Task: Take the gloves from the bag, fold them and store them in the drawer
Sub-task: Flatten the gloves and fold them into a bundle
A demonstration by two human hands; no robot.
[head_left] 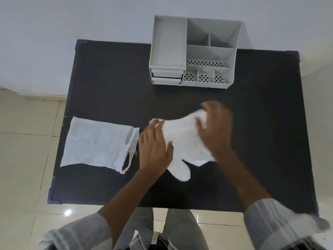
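Note:
A translucent white plastic glove (pixel 182 139) lies flat on the black table (pixel 111 83), thumb pointing toward me. My left hand (pixel 154 147) presses flat on its left part, fingers spread. My right hand (pixel 216 129) is blurred and grips the glove's right end, where the plastic is bunched and lifted. A white bag (pixel 97 143) with a handle loop lies flat to the left of the glove, its mouth facing my left hand. A grey desk organiser (pixel 192 51) stands at the table's far edge, with two shut drawers (pixel 166 76) in its lower left.
The organiser has an open tray on top and several compartments with perforated floors on its right. The table has bare black surface in front of the organiser and near its front edge. Tiled floor surrounds the table; my legs are below its front edge.

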